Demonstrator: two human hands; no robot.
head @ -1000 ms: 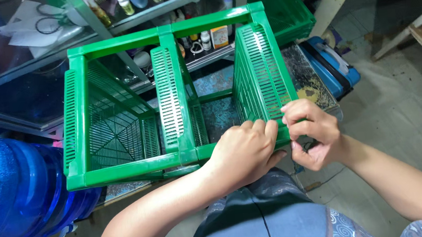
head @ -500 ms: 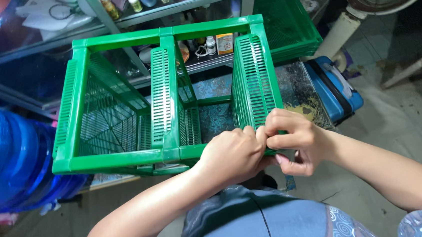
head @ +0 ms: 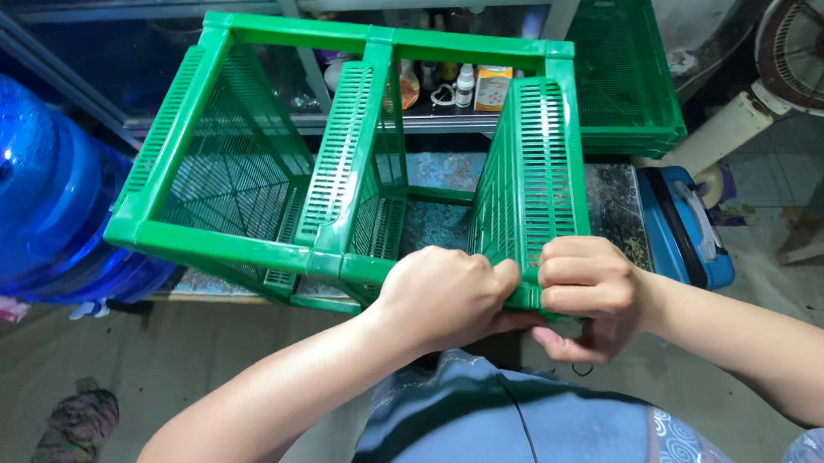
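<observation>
A green plastic rack (head: 237, 247) with slotted panels lies on its side in front of me, its open frame facing up. My left hand (head: 441, 293) is closed over the near bar of the frame, close to the right corner. My right hand (head: 588, 291) grips that near right corner, where the right slotted panel (head: 535, 178) meets the bar. The two hands touch each other. A middle slotted panel (head: 347, 153) divides the rack into two bays.
A large blue water bottle (head: 22, 189) lies at the left. More green slotted trays (head: 625, 68) lean at the back right, with a glass shelf of small bottles (head: 464, 85) behind. A blue case (head: 686, 229) and a fan (head: 823, 33) stand at the right.
The rack has tilted and swung so its far side sits higher and further right in view. Both hands stay clamped at the near right corner and have drawn closer together.
</observation>
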